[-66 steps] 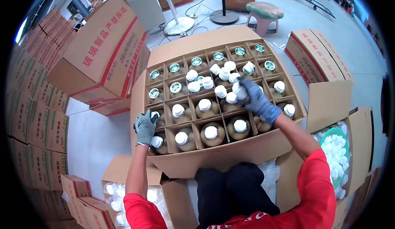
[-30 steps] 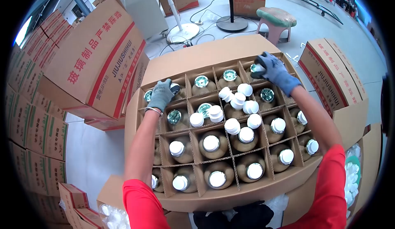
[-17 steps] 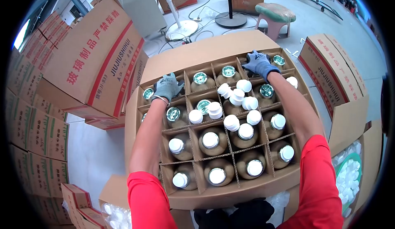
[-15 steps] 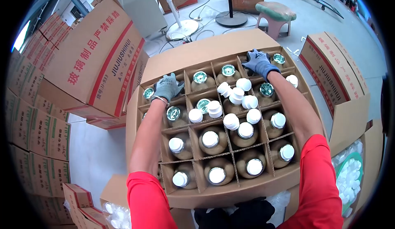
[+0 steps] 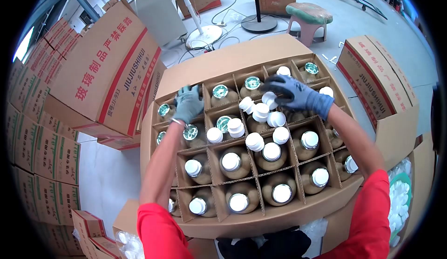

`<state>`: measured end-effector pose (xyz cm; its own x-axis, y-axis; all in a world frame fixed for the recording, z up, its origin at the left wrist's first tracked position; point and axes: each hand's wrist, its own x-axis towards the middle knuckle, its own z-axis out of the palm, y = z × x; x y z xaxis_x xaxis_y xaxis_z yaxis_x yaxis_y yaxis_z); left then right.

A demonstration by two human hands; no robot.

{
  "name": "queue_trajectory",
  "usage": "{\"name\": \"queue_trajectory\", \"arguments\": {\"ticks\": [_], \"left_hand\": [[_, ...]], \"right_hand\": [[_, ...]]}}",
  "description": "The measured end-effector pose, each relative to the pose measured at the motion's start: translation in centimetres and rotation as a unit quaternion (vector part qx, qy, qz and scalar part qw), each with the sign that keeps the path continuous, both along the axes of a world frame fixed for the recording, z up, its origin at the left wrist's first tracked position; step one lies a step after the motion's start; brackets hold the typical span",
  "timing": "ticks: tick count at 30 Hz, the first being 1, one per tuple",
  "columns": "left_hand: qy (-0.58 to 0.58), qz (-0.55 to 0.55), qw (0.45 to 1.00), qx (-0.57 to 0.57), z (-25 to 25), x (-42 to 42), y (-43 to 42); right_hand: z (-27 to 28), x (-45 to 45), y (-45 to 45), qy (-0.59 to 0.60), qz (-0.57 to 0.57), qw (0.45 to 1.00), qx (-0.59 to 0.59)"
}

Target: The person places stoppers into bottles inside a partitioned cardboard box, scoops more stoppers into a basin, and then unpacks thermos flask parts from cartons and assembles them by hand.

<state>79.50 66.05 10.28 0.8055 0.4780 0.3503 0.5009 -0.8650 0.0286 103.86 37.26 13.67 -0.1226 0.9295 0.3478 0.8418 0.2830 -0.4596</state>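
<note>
A large divided carton (image 5: 223, 228) holds rows of round brown bottles; several have white caps and others show green-silver tops. My left hand (image 5: 188, 104), in a grey glove, lies over a back-left compartment with its fingers apart; the bottle top beneath is hidden. My right hand (image 5: 295, 93), gloved in blue-grey, hovers right of the loose white caps with spread fingers. Its fingertips are beside a tilted loose cap (image 5: 268, 99); whether they touch is unclear. Behind that hand, a white cap (image 5: 283, 71) sits on a back-row bottle.
Tall printed cartons (image 5: 104, 72) stand at left beside stacked boxes (image 5: 56, 152). At right are another carton (image 5: 372, 77) and a green basket of white caps (image 5: 399, 198). Behind stand a stool (image 5: 308, 17), a black pole base (image 5: 259, 23), a white base (image 5: 204, 36) and cables.
My right hand has moved from the back-row bottle toward me and onto the loose caps' right side, uncovering a white cap on that bottle. My left hand's fingers have straightened. The view has shifted slightly.
</note>
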Motion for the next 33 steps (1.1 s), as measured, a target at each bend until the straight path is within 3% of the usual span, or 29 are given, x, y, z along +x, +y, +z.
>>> {"name": "queue_trajectory", "arguments": {"ticks": [1, 3, 5, 6, 8, 9, 11, 13, 17, 19, 21, 24, 26, 28, 30, 33], "left_hand": [[-0.038, -0.04, 0.998, 0.027, 1.8, 0.3, -2.9], [-0.062, -0.145, 0.985, -0.07, 5.3, 1.6, -9.3], [0.081, -0.196, 0.966, -0.147, 6.5, 2.8, -13.0], [0.092, -0.219, 0.966, -0.102, 5.6, 3.5, -13.4], [0.088, -0.25, 0.963, -0.038, 3.5, 4.6, -12.2], [0.045, -0.252, 0.962, -0.096, 4.9, 4.5, -12.6], [0.008, -0.179, 0.979, -0.095, 6.7, 4.4, -11.6], [-0.119, -0.143, 0.974, -0.132, 5.8, 4.2, -8.5], [-0.011, -0.114, 0.972, -0.205, 1.3, 4.2, -3.4], [0.035, -0.09, 0.968, -0.231, 2.0, 4.2, -3.5], [0.086, -0.05, 0.973, -0.206, 1.5, 5.0, -3.7], [0.145, -0.004, 0.974, -0.174, 1.3, 6.2, -4.4], [0.197, 0.019, 0.965, -0.173, 2.6, 6.8, -5.0], [0.202, 0.009, 0.963, -0.178, 2.3, 6.9, -4.6], [0.157, -0.012, 0.972, -0.176, 0.9, 6.4, -4.1], [0.024, -0.154, 0.985, -0.069, 4.4, 1.9, -8.5]], "right_hand": [[-1.1, -0.5, 0.2, -0.043, 0.024, 0.998, 0.038], [-0.6, -1.4, 0.9, -0.129, -0.045, 0.988, -0.075], [0.8, -2.1, 1.9, -0.136, -0.06, 0.981, -0.124], [1.4, -2.0, 2.5, -0.14, -0.067, 0.977, -0.144], [0.7, -1.0, 3.9, -0.074, -0.106, 0.99, -0.054], [0.9, -0.5, 4.4, -0.042, -0.116, 0.992, 0.0], [0.6, 0.8, 6.2, -0.095, -0.13, 0.986, 0.038], [-1.7, 1.0, 8.5, -0.159, -0.132, 0.977, 0.051], [-3.6, 2.1, 11.7, -0.027, -0.127, 0.991, -0.037], [-1.4, 1.8, 12.1, -0.016, -0.094, 0.987, -0.131], [2.3, 0.2, 10.5, -0.005, -0.155, 0.959, -0.238], [1.2, -0.2, 9.3, 0.123, -0.159, 0.965, -0.169], [-1.7, 0.3, 10.8, 0.092, -0.15, 0.96, -0.219], [-1.9, -1.6, 12.1, -0.04, -0.186, 0.955, -0.228], [-2.8, -2.4, 13.0, -0.002, -0.282, 0.936, -0.212], [-5.3, -1.2, 15.0, 0.004, -0.359, 0.917, -0.176]]}}
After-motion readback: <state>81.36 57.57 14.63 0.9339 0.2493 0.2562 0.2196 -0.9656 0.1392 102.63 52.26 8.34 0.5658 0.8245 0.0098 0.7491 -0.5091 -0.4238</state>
